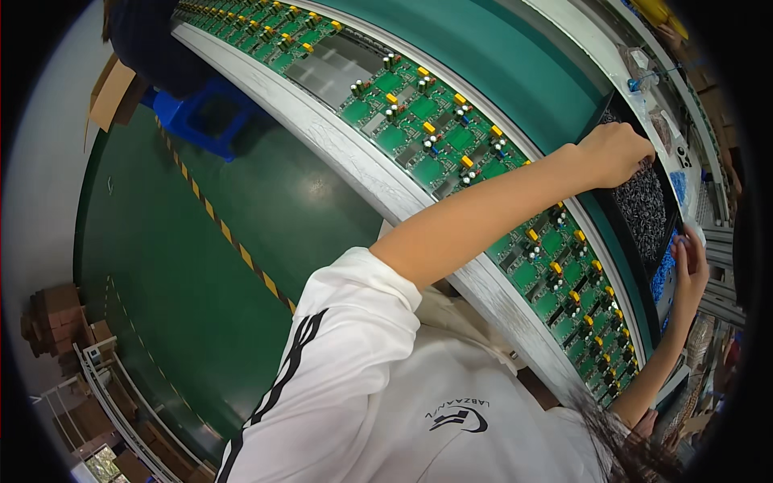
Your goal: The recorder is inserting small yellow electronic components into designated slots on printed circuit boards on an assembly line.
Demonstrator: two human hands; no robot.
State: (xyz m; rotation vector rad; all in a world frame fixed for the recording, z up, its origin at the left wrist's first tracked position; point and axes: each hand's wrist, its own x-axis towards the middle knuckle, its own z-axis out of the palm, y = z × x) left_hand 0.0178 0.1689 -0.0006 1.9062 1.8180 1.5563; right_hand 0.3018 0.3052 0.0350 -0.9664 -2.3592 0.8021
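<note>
My left hand [616, 154] reaches across the line to the far end of a black bin [597, 121]. Its fingers are bent together, and whatever they pinch is too small or hidden to make out. Below the hand, many small black components [640, 211] fill the bin. Farther right, my right hand [691, 256] is beside small blue components [663, 275], thumb and fingers drawn together; anything between them cannot be made out. Under my left forearm runs a row of green circuit boards [431, 133] carrying yellow blocks and upright capacitors.
A pale metal rail [338, 153] edges the board line on my side; a green belt [515, 64] runs beyond it. At upper left, a person in dark clothing [153, 44] is near a blue stool [197, 121]. Cardboard boxes [60, 322] are stacked at left.
</note>
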